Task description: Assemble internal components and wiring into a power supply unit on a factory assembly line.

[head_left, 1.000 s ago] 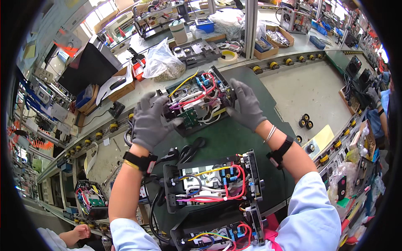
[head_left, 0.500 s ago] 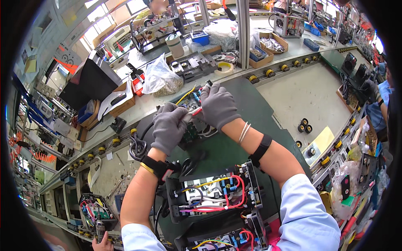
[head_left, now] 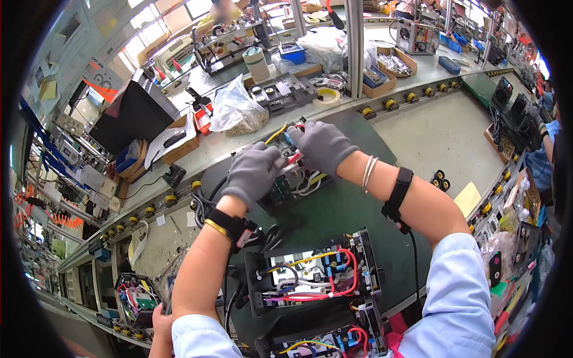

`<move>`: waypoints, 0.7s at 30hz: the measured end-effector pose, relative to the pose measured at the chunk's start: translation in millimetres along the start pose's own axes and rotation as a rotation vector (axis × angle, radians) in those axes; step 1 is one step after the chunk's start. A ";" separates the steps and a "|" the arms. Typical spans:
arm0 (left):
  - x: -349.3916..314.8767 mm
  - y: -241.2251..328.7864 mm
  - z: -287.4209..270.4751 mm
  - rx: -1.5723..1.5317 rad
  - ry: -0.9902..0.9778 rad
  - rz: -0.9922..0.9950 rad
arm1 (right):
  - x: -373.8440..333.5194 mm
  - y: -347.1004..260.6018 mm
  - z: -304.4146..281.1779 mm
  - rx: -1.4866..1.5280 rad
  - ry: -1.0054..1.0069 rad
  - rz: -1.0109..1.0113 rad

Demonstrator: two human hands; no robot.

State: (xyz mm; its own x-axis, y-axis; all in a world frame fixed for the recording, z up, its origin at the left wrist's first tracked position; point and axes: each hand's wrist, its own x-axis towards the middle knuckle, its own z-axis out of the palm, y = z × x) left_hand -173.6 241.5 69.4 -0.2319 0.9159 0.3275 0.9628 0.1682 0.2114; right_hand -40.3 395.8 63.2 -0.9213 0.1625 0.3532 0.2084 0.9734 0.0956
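Observation:
My left hand, in a grey glove, is closed with its fingertips pinched on red and white wires. These wires belong to a dark electrical unit lying under both hands at the far end of the green board. My right hand, also gloved in grey, has its fingers closed over the unit's far part, beside a blue connector and a yellow wire. What the right fingertips grip is hidden. Nearer to me sits a similar open unit with red, yellow and white wires, and another below it.
The units rest on a green board over a roller conveyor. Beyond stand a bag of small parts, a tape roll, a black monitor and a metal post. Another person's hand shows at lower left. Black cables hang near my left wrist.
My right hand has shifted slightly right and its fingers have closed farther over the unit, with the right forearm swung outward. The left hand keeps to the wires. The whole view has shifted slightly.

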 end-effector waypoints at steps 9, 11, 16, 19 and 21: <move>-20.1 2.5 -2.0 0.174 0.157 0.304 | 1.5 -9.7 8.2 0.015 0.033 0.210; -18.1 5.8 -1.6 0.279 0.089 0.285 | 2.5 -8.5 7.8 0.018 0.020 0.158; -10.9 19.2 6.1 0.478 0.017 0.189 | 5.4 -2.7 -5.5 0.036 -0.123 0.074; -12.1 22.5 8.5 0.442 0.033 0.161 | 7.6 -1.9 -14.5 0.077 -0.198 0.092; -13.3 20.0 8.4 0.357 0.056 0.150 | 6.2 -1.5 -16.8 0.088 -0.172 0.153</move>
State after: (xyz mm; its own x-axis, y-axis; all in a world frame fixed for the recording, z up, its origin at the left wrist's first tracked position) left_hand -150.1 235.7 61.6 -0.0829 0.9203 0.3823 0.9720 0.1593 -0.1727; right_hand -40.8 392.7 80.9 -0.9252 0.3269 0.1926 0.3273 0.9444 -0.0308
